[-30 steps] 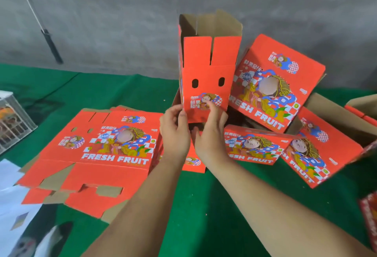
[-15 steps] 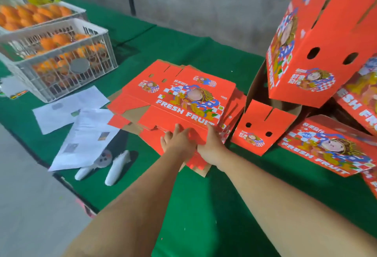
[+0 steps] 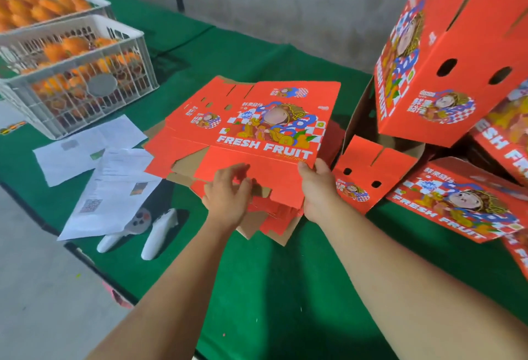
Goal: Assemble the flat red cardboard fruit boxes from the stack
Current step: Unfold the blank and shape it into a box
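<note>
Hands, left hand (image 3: 228, 193) and right hand (image 3: 317, 188), grip top flat box (image 3: 257, 128) near edge.

Grey wall (image 3: 285, 2) — green tablecloth (image 3: 271, 288).

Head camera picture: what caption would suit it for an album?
Both hands lift the top flat red box off the stack beside crates of oranges.
</note>
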